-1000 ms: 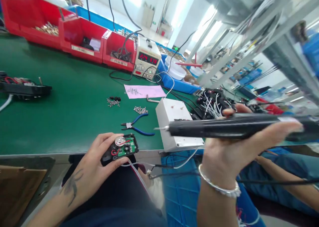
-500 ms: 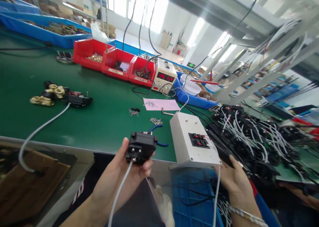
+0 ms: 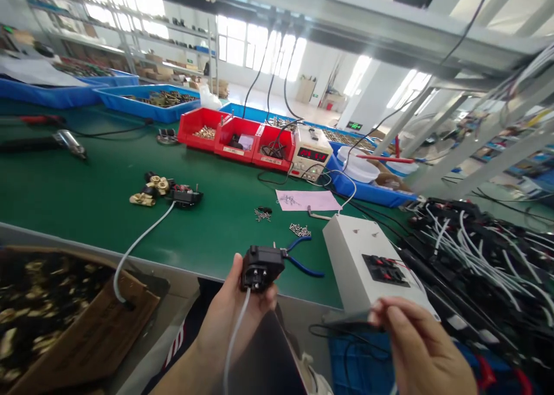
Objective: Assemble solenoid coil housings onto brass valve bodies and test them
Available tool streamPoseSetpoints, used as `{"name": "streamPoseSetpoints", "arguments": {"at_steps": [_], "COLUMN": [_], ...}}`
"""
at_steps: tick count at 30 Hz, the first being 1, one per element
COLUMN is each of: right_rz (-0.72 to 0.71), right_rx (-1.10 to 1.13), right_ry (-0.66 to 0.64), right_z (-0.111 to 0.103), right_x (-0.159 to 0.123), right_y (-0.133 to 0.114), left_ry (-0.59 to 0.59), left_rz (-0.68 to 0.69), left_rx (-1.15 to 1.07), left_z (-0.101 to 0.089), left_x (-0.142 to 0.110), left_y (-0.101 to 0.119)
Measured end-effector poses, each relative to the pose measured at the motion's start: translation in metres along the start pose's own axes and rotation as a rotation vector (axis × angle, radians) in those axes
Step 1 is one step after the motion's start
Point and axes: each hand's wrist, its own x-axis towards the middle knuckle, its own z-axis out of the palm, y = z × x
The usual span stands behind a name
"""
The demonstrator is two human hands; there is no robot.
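Note:
My left hand (image 3: 236, 311) is closed around a black plastic housing (image 3: 262, 267), held up at the bench's front edge. A light grey cable (image 3: 237, 337) runs down from its near side, where small metal screw heads show. My right hand (image 3: 422, 343) is in front of a white box (image 3: 357, 253), thumb and fingers pinched together; what lies between them I cannot make out. Red and black clip terminals (image 3: 385, 269) sit on the box, with thin wires at them. Blue-handled pliers (image 3: 305, 259) lie behind the housing, near a pile of small screws (image 3: 299, 230).
Red bins (image 3: 236, 146) stand at the back beside a power supply (image 3: 310, 154). A pink sheet (image 3: 318, 200) holds small parts. Left are brass fittings (image 3: 158, 184) and another black housing (image 3: 186, 197). Black units with white cables (image 3: 459, 245) crowd the right. A carton (image 3: 99, 325) stands below.
The electric screwdriver has left my right hand, which came down by the white box and now pinches. My left hand turned the housing over, hiding its green board. The view swung left.

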Motion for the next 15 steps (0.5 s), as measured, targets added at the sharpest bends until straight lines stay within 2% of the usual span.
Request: {"name": "streamPoseSetpoints", "arguments": {"at_steps": [4, 7, 11, 15], "right_rz": [0.039, 0.114, 0.218, 0.215], "right_rx": [0.116, 0.207, 0.370, 0.754], "right_ry": [-0.332, -0.477, -0.550, -0.610], "right_z": [0.052, 0.073, 0.079, 0.071], "right_x": [-0.025, -0.036, -0.042, -0.050], "right_y": [-0.011, -0.015, -0.015, -0.033], "left_ry": [0.045, 0.066, 0.075, 0.075], "left_rz": [0.008, -0.016, -0.045, -0.037], "left_rx": [-0.001, -0.005, -0.020, -0.029], "left_z": [0.002, 0.004, 0.005, 0.005], "left_x": [0.001, -0.002, -0.006, -0.006], "left_y": [0.004, 0.005, 0.005, 0.003]}}
